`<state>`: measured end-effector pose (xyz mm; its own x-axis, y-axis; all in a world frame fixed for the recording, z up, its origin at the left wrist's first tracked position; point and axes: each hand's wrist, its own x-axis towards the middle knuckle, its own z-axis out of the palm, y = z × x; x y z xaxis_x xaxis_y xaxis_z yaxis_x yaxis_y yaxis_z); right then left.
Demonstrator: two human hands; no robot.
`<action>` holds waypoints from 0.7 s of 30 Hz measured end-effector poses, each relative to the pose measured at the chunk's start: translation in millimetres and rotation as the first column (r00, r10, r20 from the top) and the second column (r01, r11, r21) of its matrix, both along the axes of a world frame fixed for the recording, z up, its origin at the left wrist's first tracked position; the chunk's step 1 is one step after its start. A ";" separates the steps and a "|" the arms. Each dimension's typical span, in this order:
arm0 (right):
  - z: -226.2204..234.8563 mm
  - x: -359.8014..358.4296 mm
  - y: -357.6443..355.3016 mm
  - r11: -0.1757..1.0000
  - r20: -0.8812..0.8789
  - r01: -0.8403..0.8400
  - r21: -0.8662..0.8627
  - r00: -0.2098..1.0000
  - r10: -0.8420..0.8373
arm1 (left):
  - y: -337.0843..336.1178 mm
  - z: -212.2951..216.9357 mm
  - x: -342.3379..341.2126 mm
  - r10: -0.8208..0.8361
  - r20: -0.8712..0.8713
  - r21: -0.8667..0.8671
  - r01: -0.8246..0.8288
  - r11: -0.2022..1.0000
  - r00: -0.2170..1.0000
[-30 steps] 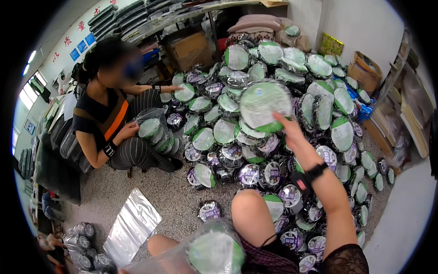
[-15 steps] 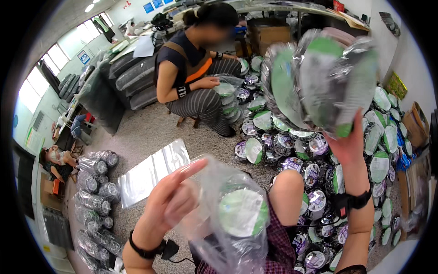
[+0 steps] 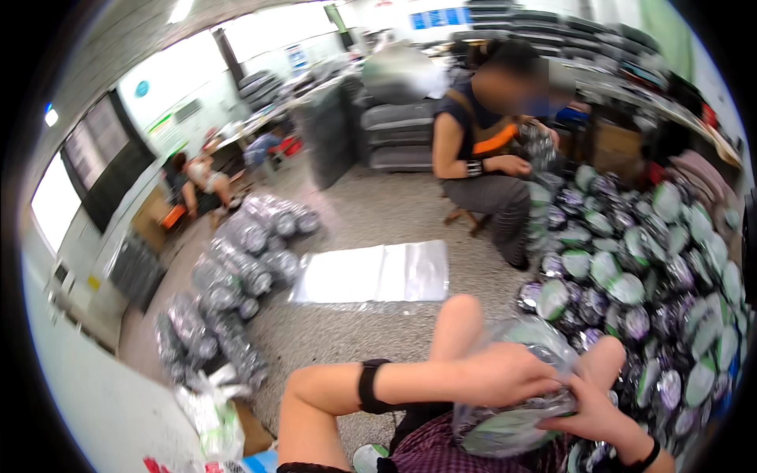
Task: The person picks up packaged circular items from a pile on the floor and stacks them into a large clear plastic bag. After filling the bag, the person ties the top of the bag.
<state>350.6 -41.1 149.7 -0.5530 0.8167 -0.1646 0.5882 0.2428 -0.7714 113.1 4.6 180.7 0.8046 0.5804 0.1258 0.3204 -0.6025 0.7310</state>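
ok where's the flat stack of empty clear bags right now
In the head view the flat clear bags lie on the speckled floor, left of the seated co-worker and right of the filled bag bundles.

The clear plastic bag (image 3: pixel 512 394) gripped between the left hand (image 3: pixel 505 374) and the right hand (image 3: pixel 599 406) is thin, crinkled film with a glossy sheen, and the round packs inside it show through as shiny green-and-dark foil. The heap of round packs (image 3: pixel 646 268) to the right has the same slick, reflective wrapping, as do the filled bags (image 3: pixel 236 268) lying on the floor. The floor (image 3: pixel 371 213) is matt, speckled and rough-looking, while the flat stack of empty bags (image 3: pixel 374 272) on it is smooth, glossy plastic.
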 end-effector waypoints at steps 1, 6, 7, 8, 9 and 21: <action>-24.5 9.0 -8.4 0.916 -0.135 0.051 -0.398 0.984 -0.114 | -15.3 10.3 -1.4 0.044 0.035 -0.004 -0.044 0.999 0.998; -63.2 -26.2 -32.1 0.639 -0.334 0.327 -0.696 0.640 -0.692 | -69.6 -32.5 1.2 -0.074 0.163 -0.097 0.091 0.991 0.984; -77.9 -25.4 -29.0 0.615 -0.323 0.363 -0.700 0.607 -0.726 | -61.5 -36.0 1.1 -0.062 0.166 -0.106 0.081 0.991 0.984; -91.7 -21.2 -27.5 0.589 -0.313 0.399 -0.703 0.570 -0.760 | -47.5 -36.6 -2.2 0.164 0.229 -0.311 -0.087 0.946 0.960; -104.9 -11.3 -29.0 0.553 -0.305 0.445 -0.705 0.513 -0.802 | -28.8 -37.2 -6.7 0.369 0.241 -0.509 -0.207 0.835 0.898; 129.4 3.7 -63.0 0.515 0.290 -0.386 0.766 0.921 0.259 | -38.1 59.7 -41.4 0.346 0.446 -0.200 -0.285 0.937 0.826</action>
